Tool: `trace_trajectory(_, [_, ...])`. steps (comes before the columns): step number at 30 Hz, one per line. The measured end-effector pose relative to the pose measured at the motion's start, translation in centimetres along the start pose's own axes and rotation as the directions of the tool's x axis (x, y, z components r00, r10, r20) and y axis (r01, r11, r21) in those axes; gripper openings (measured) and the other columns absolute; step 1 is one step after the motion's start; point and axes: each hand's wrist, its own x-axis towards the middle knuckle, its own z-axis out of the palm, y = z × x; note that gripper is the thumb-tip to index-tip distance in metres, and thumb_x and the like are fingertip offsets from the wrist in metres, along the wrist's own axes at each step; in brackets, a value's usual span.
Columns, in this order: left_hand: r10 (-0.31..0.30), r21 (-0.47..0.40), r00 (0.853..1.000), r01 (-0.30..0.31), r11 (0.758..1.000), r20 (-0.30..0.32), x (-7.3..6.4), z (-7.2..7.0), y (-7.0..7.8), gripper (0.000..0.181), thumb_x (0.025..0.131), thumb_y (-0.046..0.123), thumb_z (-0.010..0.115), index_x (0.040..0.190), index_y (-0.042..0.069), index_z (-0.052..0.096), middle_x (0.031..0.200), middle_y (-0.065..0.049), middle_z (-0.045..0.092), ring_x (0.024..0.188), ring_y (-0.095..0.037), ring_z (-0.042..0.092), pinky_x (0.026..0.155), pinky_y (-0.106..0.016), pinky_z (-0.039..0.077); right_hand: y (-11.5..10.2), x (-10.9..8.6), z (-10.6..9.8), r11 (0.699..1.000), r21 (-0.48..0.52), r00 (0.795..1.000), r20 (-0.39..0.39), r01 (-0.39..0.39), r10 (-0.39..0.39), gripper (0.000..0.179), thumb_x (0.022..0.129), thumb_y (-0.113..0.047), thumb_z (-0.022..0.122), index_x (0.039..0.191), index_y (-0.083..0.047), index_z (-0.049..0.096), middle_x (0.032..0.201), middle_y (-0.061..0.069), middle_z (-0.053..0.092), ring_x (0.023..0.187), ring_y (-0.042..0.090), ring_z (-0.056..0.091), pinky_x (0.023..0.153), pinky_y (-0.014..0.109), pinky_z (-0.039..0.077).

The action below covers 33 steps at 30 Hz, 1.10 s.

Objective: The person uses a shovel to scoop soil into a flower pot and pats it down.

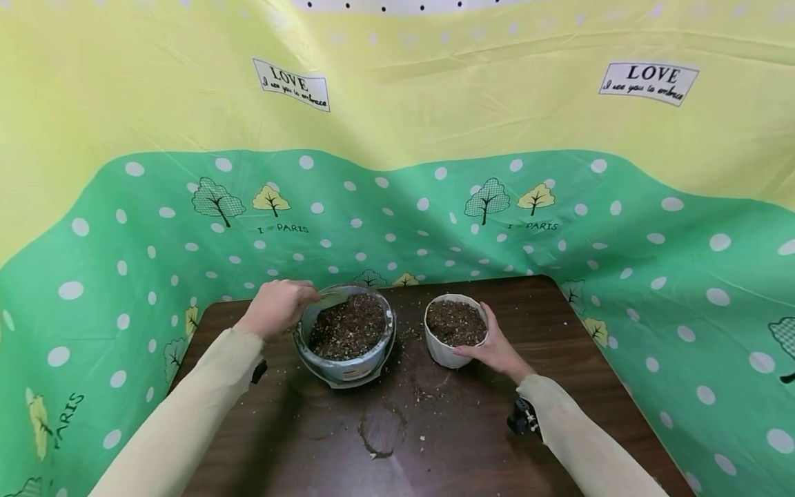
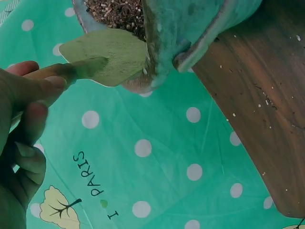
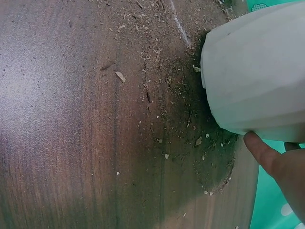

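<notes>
In the head view my left hand [image 1: 279, 307] pinches the wooden handle of a small trowel at the left rim of a blue-grey flowerpot [image 1: 354, 371]. The trowel's green blade [image 2: 107, 52] dips over the rim beside the dark potting soil [image 1: 348, 328], as the left wrist view also shows. To the right, my right hand [image 1: 497, 348] grips a white ribbed pot [image 1: 442, 352] filled with soil, thumb at the near side and fingers round the right side. In the right wrist view a fingertip [image 3: 252, 139] presses against the wall of the white pot.
Both pots are on a dark wooden table [image 1: 472, 428]. Scattered soil crumbs [image 3: 167, 109] lie around the white pot, and a ring of soil [image 1: 381, 431] marks the table in front. A patterned green and yellow cloth [image 1: 385, 228] hangs behind and along both sides.
</notes>
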Motion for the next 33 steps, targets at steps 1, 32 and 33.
trace_trajectory(1, [-0.005,-0.002,1.0,0.005,1.0,0.011,0.1,0.1,-0.1,0.03,0.085,-0.012,0.066,0.096,0.012,0.08,0.095,0.0,0.074,0.078,-0.021,0.071,0.061,-0.039,0.056,0.0,0.1,0.0,1.0,0.004,1.0,0.002,0.004,-0.004,0.125,0.079,-0.024,0.087,0.158,-0.014,-0.009,0.159,0.026,0.009,0.143,0.047,0.016,0.11,0.064,0.021])
trace_trajectory(32, [-0.181,0.112,0.98,0.171,0.979,0.082,-0.9,1.1,1.9,0.022,0.073,-0.006,0.066,0.086,0.009,0.074,0.067,-0.002,0.066,0.047,-0.015,0.05,0.04,-0.032,0.039,0.3,0.3,0.2,1.0,0.015,1.0,-0.005,0.025,-0.025,0.124,0.078,-0.023,0.088,0.159,-0.014,-0.006,0.158,0.027,0.011,0.143,0.046,0.017,0.11,0.063,0.022])
trace_trajectory(33, [-0.222,0.068,0.971,0.216,0.974,0.086,-1.0,1.1,1.8,0.024,0.073,-0.006,0.067,0.09,0.008,0.076,0.069,-0.002,0.068,0.046,-0.014,0.049,0.04,-0.032,0.038,0.3,0.3,0.1,1.0,0.015,1.0,-0.005,0.025,-0.025,0.124,0.078,-0.023,0.087,0.159,-0.014,-0.006,0.158,0.027,0.011,0.143,0.046,0.017,0.11,0.063,0.022])
